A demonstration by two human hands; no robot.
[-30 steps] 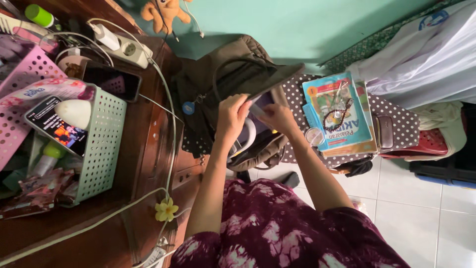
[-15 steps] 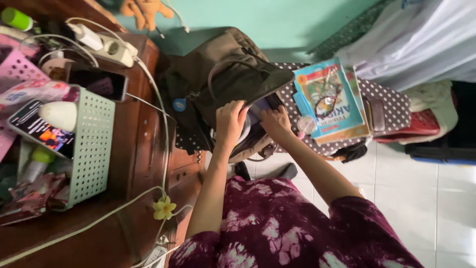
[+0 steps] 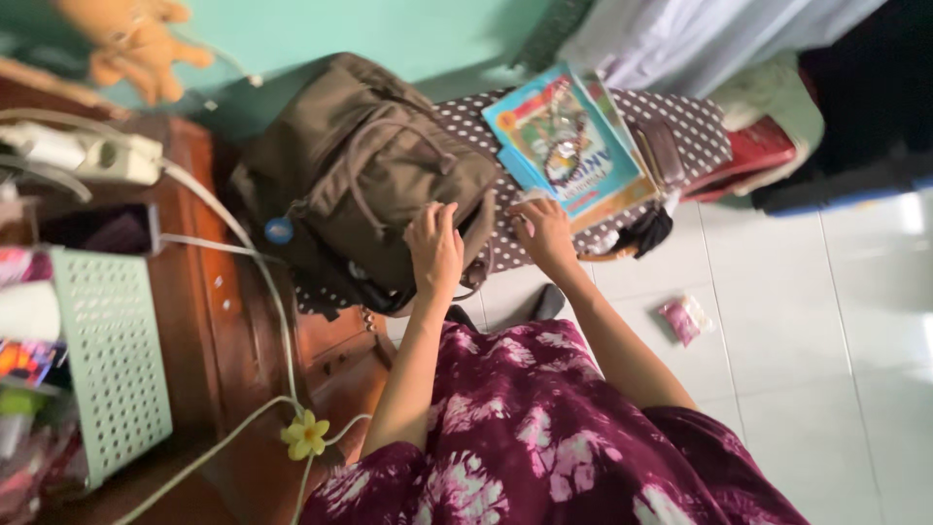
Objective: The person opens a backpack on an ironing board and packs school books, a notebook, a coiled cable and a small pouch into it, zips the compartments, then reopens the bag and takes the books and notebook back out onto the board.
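From my feed, the green basket point(image 3: 112, 365) sits far left on the wooden bench point(image 3: 219, 340). The brown backpack point(image 3: 364, 175) lies at eleven o'clock from my left hand point(image 3: 434, 251), which rests flat on its lower edge, fingers spread, gripping nothing I can see. My right hand point(image 3: 544, 231) is off the bag, on the dotted cloth point(image 3: 700, 131), loosely open; books point(image 3: 564, 136) at twelve o'clock. The left is nearer.

1. A pale green perforated basket point(image 3: 112, 365) sits on a brown wooden desk point(image 3: 209, 321).
2. A white power strip point(image 3: 83, 156) lies at the desk's far end.
3. Colourful books point(image 3: 564, 141) rest on a polka-dot cloth point(image 3: 700, 131).
4. A small pink packet point(image 3: 685, 319) lies on the white tiled floor point(image 3: 816, 340).
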